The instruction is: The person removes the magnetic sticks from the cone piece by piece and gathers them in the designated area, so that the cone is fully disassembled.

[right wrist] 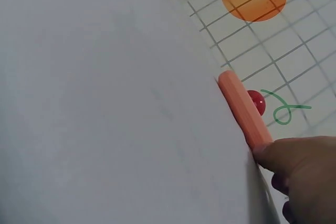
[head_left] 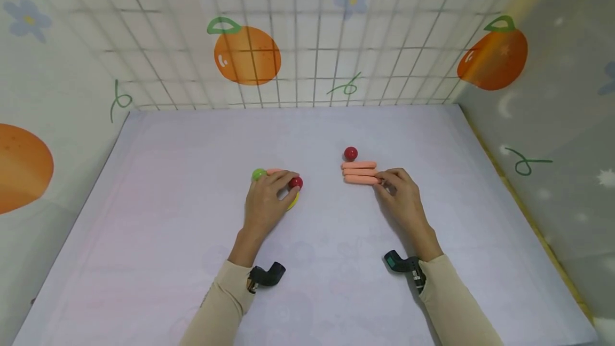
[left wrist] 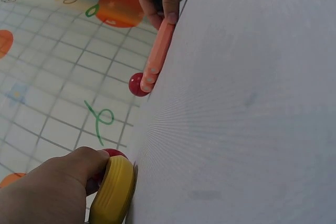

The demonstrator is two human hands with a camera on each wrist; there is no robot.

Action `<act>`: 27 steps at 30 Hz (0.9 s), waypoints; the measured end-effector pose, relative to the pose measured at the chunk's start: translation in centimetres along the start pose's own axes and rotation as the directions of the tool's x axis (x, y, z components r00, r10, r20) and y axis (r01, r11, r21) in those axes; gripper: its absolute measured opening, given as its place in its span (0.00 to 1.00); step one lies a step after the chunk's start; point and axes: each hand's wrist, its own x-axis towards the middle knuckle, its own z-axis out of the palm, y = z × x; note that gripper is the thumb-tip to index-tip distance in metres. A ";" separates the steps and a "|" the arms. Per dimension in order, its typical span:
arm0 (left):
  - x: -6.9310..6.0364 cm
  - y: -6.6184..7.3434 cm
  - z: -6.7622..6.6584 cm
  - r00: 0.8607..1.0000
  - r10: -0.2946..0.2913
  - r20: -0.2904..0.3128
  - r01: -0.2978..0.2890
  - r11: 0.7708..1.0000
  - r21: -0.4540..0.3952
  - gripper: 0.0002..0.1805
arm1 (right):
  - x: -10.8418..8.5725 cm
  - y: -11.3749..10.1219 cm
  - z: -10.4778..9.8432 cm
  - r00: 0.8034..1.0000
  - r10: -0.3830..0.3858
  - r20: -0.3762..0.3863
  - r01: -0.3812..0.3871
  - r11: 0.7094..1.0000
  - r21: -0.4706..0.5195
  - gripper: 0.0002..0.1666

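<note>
My left hand (head_left: 266,202) pinches a shiny red ball (head_left: 298,182) between thumb and forefinger. Under and around that hand lie a green ball (head_left: 259,174), a pink toy sausage (head_left: 275,171) and a curved yellow piece (left wrist: 114,190) like a toy banana, each partly hidden. To the right, my right hand (head_left: 403,196) pinches the right end of the nearest sausage (head_left: 360,180). Two more sausages (head_left: 359,168) lie side by side just beyond it. Another red ball (head_left: 351,154) rests behind the row. Dark shapes beneath the right hand in its wrist view are unclear.
A white-covered table (head_left: 317,260) spreads beneath both arms. At its back rises a grid-patterned backdrop (head_left: 298,63) with printed oranges, and a grey patterned cloth (head_left: 572,138) hangs at the right. Each wrist wears a black camera (head_left: 401,263).
</note>
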 end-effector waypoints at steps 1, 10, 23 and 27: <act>0.0 0.0 0.0 1.000 -0.001 0.003 0.001 1.000 -0.002 0.17 | 0.0 0.0 0.0 1.000 0.008 0.002 -0.008 1.000 -0.005 0.13; 0.0 0.2 -0.1 1.000 0.016 -0.015 -0.016 1.000 -0.012 0.17 | -0.1 0.3 0.1 0.999 0.051 0.011 -0.051 0.999 0.008 0.14; 0.3 -0.5 0.1 0.998 0.026 -0.050 -0.032 0.992 -0.121 0.20 | 0.0 0.2 0.3 0.997 0.074 0.004 -0.074 0.997 0.018 0.15; 0.4 -1.4 -0.6 0.995 -0.036 -0.097 0.016 0.980 -0.197 0.18 | 0.0 -0.1 0.1 0.998 0.041 -0.045 -0.039 0.999 0.033 0.13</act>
